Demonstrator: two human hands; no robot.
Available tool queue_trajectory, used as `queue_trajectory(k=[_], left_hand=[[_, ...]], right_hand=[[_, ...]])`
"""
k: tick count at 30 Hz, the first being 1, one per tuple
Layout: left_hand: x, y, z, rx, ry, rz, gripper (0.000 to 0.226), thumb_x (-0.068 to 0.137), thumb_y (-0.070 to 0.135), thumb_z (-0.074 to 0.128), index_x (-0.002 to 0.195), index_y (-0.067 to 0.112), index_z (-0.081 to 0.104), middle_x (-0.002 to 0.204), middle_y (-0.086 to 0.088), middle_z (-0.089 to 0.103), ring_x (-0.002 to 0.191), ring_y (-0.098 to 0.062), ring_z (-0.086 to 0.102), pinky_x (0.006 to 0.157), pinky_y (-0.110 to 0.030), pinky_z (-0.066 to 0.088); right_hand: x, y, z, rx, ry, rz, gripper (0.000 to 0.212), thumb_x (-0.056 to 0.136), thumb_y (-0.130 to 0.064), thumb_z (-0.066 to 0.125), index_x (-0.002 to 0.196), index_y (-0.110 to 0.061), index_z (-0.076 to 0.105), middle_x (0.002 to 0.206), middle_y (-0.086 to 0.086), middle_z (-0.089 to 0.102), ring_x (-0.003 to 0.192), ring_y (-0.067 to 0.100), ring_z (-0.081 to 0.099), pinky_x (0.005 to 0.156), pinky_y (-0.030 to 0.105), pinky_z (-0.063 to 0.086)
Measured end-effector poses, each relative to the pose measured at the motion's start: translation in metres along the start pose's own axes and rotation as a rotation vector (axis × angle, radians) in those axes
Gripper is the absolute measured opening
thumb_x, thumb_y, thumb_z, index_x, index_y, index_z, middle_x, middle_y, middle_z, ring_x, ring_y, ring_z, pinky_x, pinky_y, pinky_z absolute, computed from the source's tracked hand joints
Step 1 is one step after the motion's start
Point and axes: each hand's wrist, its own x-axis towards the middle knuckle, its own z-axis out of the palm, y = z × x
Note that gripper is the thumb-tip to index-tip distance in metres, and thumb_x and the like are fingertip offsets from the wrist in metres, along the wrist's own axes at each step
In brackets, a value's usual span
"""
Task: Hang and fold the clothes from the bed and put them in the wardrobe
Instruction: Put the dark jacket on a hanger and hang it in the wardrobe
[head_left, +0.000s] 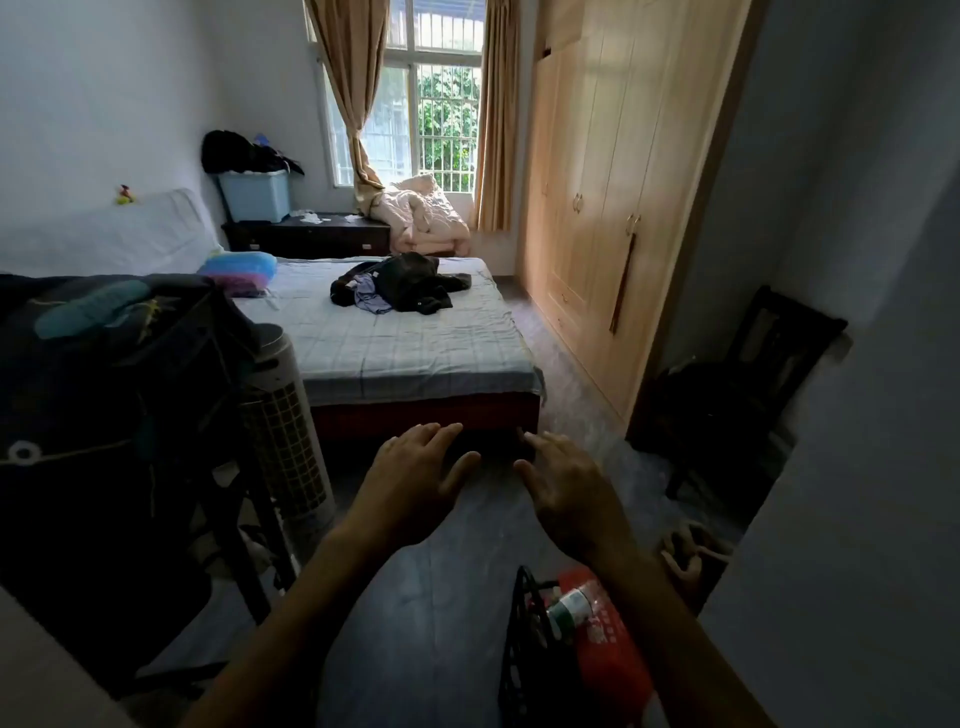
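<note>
Filling the right side of the room, the wardrobe (602, 208) is seen as a tall run of pale wooden doors, all shut, with small metal handles at mid height. To its left, across a strip of floor, the bed (395, 348) is covered with a light checked sheet over a dark red base. A heap of clothes (402, 283) is piled on the far half of the sheet, mostly dark fabric with a pale lilac piece showing at its near edge; individual garments cannot be told apart. A bundled pinkish quilt (423, 215) is set below the window, beyond the bed.

Both bare forearms are stretched forward from the bottom of the view toward the foot of the bed, backs of the hands upward. The left hand (415, 480) is held with fingers spread and slightly bent, thumb out to the side; nothing is gripped or touched. The right hand (563, 493) is held just beside it, apart from it, fingers loosely spread and pointing ahead, likewise empty. Both hands are well short of the clothes.
</note>
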Motion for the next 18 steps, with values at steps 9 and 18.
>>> queue_trajectory(k=[9,18], left_hand=[[0.066,-0.055,0.007,-0.039,0.017,0.022,0.070,0.088,0.062,0.023,0.143,0.021,0.037,0.145,-0.005,0.043,0.134,-0.019,0.037,0.110,-0.038,0.031],[0.129,-0.129,0.009,-0.097,-0.024,0.015,0.059,0.094,0.055,0.034,0.144,0.022,0.036,0.146,-0.005,0.042,0.134,-0.019,0.038,0.109,-0.043,0.034]], right_hand=[[0.071,0.002,0.031,-0.071,0.017,0.044,0.058,0.093,-0.055,0.033,0.142,-0.025,0.041,0.148,0.003,0.042,0.139,0.018,0.031,0.111,0.034,0.023],[0.143,-0.012,0.072,-0.084,-0.012,0.094,0.050,0.098,-0.044,0.043,0.142,-0.023,0.041,0.148,0.002,0.040,0.139,0.018,0.030,0.112,0.035,0.022]])
